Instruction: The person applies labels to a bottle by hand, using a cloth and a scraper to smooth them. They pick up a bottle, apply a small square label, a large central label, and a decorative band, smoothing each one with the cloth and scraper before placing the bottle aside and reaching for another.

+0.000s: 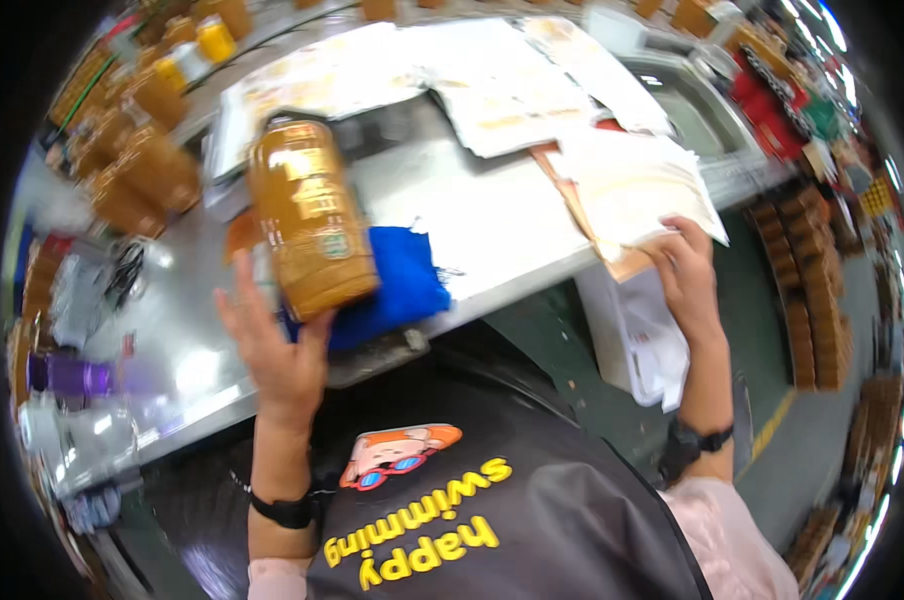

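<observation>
A brown jar (307, 215) with gold lettering and a dark cap lies on its side on the metal table, partly over a blue cloth (404, 275). Beside its base is my left hand (280, 350), fingers spread and thumb against the jar's lower end. My right hand (684, 275) is at the table's front edge on the right, its fingers closed on the corner of a pale label sheet (647, 185). A brown-orange strip (624, 262) sticks out from under that sheet beside my fingertips. Motion blurs the exact grip.
More printed sheets (507, 85) cover the table's far side. Several brown jars (147, 175) stand at the left, near a purple tape roll (72, 375). A sink (692, 105) is at the far right. Below the table edge stands a white bin (612, 335); stacked brown goods (807, 290) line the floor.
</observation>
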Motion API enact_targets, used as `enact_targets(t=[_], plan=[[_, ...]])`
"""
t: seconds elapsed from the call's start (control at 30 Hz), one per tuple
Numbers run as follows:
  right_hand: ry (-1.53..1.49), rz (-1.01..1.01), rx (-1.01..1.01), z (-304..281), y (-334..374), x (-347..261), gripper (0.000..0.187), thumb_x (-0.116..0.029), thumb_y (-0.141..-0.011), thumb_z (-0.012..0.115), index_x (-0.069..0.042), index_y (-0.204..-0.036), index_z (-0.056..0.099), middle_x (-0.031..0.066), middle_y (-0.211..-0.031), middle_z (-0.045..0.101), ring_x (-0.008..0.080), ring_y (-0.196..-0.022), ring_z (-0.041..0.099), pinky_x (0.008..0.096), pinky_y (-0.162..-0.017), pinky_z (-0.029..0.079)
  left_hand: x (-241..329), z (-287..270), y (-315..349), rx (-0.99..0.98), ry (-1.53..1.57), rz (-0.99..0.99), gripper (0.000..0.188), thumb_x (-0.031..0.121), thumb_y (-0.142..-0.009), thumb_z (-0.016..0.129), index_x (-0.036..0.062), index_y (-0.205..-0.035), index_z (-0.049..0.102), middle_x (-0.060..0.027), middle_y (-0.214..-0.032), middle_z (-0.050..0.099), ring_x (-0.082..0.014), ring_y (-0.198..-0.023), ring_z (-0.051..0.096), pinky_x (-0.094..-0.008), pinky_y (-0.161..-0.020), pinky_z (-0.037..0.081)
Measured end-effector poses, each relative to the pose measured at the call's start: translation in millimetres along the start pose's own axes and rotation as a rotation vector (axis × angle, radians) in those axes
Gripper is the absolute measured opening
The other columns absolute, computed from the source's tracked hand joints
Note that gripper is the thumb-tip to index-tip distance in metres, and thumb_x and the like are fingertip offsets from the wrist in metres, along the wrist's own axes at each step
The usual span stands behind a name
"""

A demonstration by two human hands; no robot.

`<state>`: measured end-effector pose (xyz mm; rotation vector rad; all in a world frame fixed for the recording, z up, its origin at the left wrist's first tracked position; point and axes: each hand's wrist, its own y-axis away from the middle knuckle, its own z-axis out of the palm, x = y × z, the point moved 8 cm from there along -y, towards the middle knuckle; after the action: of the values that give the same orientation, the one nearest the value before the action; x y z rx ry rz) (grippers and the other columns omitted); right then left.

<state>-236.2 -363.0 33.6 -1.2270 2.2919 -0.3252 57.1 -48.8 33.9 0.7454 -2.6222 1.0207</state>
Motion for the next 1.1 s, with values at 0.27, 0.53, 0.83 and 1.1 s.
enact_targets(t=[0.27,0.53,0.83,1.1], plan=[[-0.365,-0.201,-0.133,2,-53,-128,0.008,0.003,-0.083,0.062,0.000,-0.081,0.056,0.0160,-0.120,0.049,0.0334,-0.120,0.046,0.0396,-0.100,0.037,6,0,14,0.084,-0.073,-0.010,0.081,0.042,-0.089,0.064,-0.0076,-0.144,0.029,-0.0249,-0.148,0.035,-0.0442,-0.138,0.028,-0.0534,-0.114,0.018],[-0.504,-0.643,-0.239,19,-79,-266,0.014,-0.002,-0.076,0.071,-0.004,-0.083,0.059,0.0150,-0.117,0.052,0.0404,-0.119,0.046,0.0478,-0.098,0.038,26,-30,-9,-0.042,0.444,0.070,0.070,0.042,-0.090,0.062,0.0036,-0.144,0.037,-0.0253,-0.147,0.035,-0.0417,-0.140,0.020,-0.0493,-0.115,0.014],[-0.495,-0.586,-0.270,52,-75,-269,0.013,-0.012,-0.085,0.067,-0.002,-0.086,0.058,0.0174,-0.113,0.051,0.0383,-0.113,0.048,0.0446,-0.097,0.038,4,-26,-7,-0.066,0.506,-0.090,0.016,0.023,-0.092,0.060,0.0076,-0.087,0.061,-0.0202,-0.143,0.047,-0.0317,-0.129,0.037,-0.0443,-0.112,0.018],[-0.602,-0.431,-0.315,78,-73,-254,0.015,-0.012,-0.093,0.060,-0.001,-0.084,0.055,0.0151,-0.095,0.055,0.0331,-0.106,0.049,0.0408,-0.089,0.039,-25,-2,16,-0.070,0.643,-0.370,0.016,0.021,-0.091,0.061,0.0057,-0.090,0.061,-0.0158,-0.118,0.062,-0.0293,-0.111,0.048,-0.0417,-0.105,0.026]])
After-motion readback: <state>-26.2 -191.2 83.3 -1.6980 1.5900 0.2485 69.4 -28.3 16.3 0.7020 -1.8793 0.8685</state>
